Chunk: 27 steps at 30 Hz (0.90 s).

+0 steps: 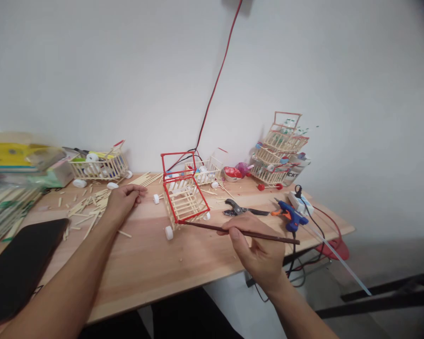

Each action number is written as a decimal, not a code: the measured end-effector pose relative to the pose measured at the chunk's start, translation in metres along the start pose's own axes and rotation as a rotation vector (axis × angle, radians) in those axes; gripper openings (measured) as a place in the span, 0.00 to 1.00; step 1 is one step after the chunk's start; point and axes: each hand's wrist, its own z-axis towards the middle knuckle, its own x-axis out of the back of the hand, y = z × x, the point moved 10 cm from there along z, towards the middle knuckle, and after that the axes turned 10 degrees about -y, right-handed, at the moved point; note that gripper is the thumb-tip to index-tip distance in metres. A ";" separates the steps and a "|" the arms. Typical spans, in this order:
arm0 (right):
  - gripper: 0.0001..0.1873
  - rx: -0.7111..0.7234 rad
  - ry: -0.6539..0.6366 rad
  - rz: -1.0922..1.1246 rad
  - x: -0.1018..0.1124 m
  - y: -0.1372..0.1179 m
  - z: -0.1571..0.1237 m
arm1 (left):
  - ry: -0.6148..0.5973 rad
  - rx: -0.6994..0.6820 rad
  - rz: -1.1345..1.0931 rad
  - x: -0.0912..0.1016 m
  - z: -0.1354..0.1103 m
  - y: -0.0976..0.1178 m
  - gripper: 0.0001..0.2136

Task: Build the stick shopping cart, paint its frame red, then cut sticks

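Note:
A miniature shopping cart [187, 205] made of thin wooden sticks stands on white wheels, its top rim and handle frame coloured red. My right hand [257, 245] pinches a thin dark brown paintbrush [268, 235]. The brush's far end meets the red rim at the cart's near left corner. To the left of the cart, my left hand [125, 200] rests on the table with its fingers curled together, and nothing shows in them. Loose cut sticks [88, 207] lie beside and behind that hand. Behind the cart is a small dish of red paint [232, 173].
More stick carts stand along the wall: a loaded cart [99, 165] at left, another behind, and a stack [279, 153] at right. Pliers [243, 208], a blue glue gun [291, 216] and a power strip [300, 202] lie right. A black phone [24, 268] lies left.

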 end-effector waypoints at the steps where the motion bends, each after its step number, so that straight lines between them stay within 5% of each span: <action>1: 0.10 0.000 0.009 -0.004 0.000 0.000 0.000 | 0.002 0.002 0.006 0.001 0.001 -0.001 0.14; 27: 0.08 -0.042 0.056 -0.007 -0.004 0.001 0.003 | -0.005 -0.028 -0.036 0.000 0.003 -0.001 0.13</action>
